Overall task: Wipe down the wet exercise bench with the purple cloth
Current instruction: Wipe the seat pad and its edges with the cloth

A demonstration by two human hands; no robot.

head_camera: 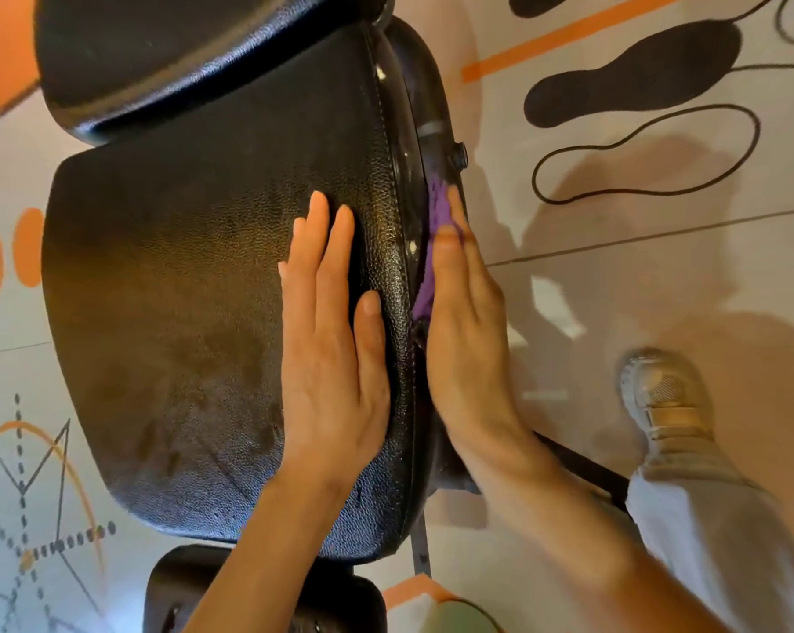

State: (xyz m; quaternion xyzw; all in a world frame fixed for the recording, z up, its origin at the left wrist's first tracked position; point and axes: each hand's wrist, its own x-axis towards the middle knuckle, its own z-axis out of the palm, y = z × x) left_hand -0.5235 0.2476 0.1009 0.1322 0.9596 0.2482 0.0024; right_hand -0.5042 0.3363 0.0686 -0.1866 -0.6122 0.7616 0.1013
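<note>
While the black, pebbled-leather seat pad of the exercise bench (pixel 194 312) fills the middle of the view, its long axis running away from the person toward the second black pad beyond it (pixel 194 61), the person's left hand (pixel 331 349) lies flat and empty on the pad's top, fingers straight and together, just inside the stitched right edge. Dull blotches on the pad to the left of that hand look like remaining moisture, though this is a judgement. Further right, over the pad's rim, the crumpled purple cloth (pixel 436 217) is pressed against the pad's right side wall by the right hand (pixel 463 322), whose flat palm and extended fingers pin it there rather than closing around it. The cloth thus lies along the same long axis as the pad, on its right flank, with the right hand the only one in contact. The next stroke probably runs lengthwise along that side. Beyond the pad to the right, a pale sneaker (pixel 664 399) stands on the patterned floor (pixel 659 198).
</note>
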